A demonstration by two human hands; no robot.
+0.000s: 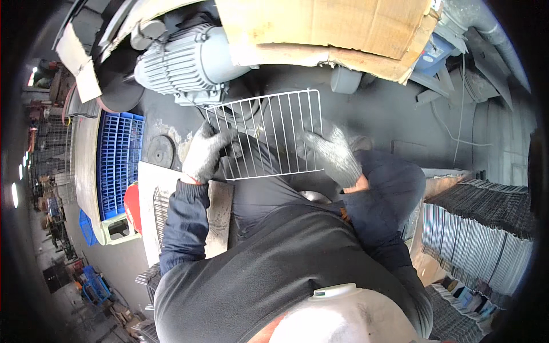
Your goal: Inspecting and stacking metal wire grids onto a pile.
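Observation:
A rectangular wire rack (269, 134) of thin parallel metal bars is held up in front of me, over my lap. At its left side my left hand (205, 150), in a grey-white work glove, is closed on the frame, with thumb and fingers gripping the edge. My right hand (331, 153), gloved the same way, holds the opposite side. Its fingertips are darkened and partly lie behind the bars. Both forearms are in dark blue sleeves.
A grey finned electric motor (183, 63) stands beyond the rack, next to a large cardboard sheet (320, 28). A blue plastic crate (118, 166) is at left. Tall stacks of wire racks (469, 234) fill the right side. More racks (160, 214) lie by my left forearm.

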